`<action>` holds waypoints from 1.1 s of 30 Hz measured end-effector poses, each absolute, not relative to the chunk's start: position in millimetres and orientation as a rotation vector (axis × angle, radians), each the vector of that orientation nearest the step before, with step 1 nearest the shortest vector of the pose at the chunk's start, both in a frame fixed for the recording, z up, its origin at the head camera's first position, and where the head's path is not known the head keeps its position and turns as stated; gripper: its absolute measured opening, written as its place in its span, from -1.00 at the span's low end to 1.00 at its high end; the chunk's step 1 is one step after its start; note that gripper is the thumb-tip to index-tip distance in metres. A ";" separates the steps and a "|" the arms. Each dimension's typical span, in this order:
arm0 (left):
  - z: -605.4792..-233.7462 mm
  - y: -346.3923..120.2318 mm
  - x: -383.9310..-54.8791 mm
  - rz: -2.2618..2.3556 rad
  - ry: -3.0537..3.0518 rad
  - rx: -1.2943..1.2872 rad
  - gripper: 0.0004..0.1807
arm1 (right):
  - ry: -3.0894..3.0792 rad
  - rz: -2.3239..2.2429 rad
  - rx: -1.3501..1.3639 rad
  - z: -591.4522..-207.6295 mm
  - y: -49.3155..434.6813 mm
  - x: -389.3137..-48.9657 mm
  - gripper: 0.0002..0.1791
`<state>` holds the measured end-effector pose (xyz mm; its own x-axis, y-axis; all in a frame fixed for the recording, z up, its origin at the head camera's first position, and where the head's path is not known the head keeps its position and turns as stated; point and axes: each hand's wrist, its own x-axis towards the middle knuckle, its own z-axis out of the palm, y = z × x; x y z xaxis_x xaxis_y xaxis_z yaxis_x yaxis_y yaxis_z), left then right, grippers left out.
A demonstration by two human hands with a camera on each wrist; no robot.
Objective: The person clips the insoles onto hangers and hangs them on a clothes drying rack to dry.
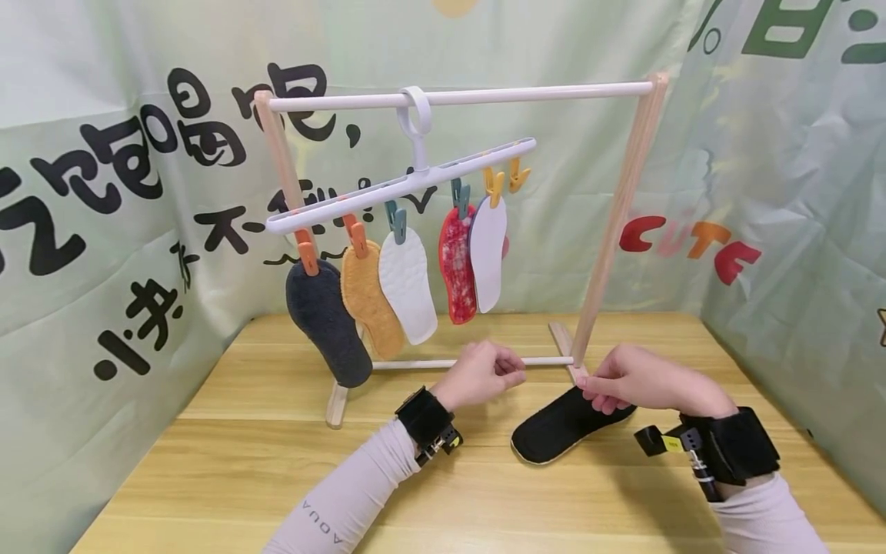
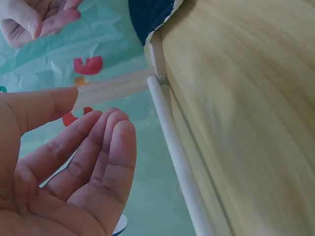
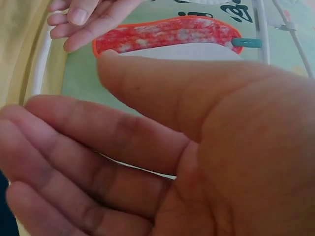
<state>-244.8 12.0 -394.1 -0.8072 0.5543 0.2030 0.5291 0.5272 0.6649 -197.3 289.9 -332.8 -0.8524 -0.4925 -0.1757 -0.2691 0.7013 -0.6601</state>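
Note:
My left hand (image 1: 484, 373) hovers near the rack's lower white bar, fingers loosely bent and nothing between them; the left wrist view shows its bare palm (image 2: 83, 172). Just above a black insole (image 1: 564, 427), which lies flat on the table, is my right hand (image 1: 637, 377). Its fingers are relaxed and hold nothing in the right wrist view. From a white clip hanger (image 1: 346, 198) hang a dark grey insole (image 1: 328, 327), a tan insole (image 1: 371, 300), a white quilted insole (image 1: 408, 285), a red patterned insole (image 1: 457, 265) and a plain white insole (image 1: 488, 258).
The hanger tilts, its left end lower, from the rack's top bar (image 1: 526, 95). Two orange, two teal and two yellow clips line it; the rightmost yellow clip (image 1: 517, 177) holds no insole. Wooden posts (image 1: 619, 215) stand on the wooden table (image 1: 242, 462). A printed curtain (image 1: 796, 154) surrounds it.

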 end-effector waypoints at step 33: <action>-419.3 22.6 -242.4 0.927 2.673 0.951 -0.78 | 2.486 -0.798 -0.373 -368.2 283.4 -207.0 -0.58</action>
<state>-242.4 22.6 -419.3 -0.7858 0.6159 0.0569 0.5189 0.6065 0.6024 -207.0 283.4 -368.2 -0.8380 -0.3961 -0.3753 -0.1035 0.7907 -0.6034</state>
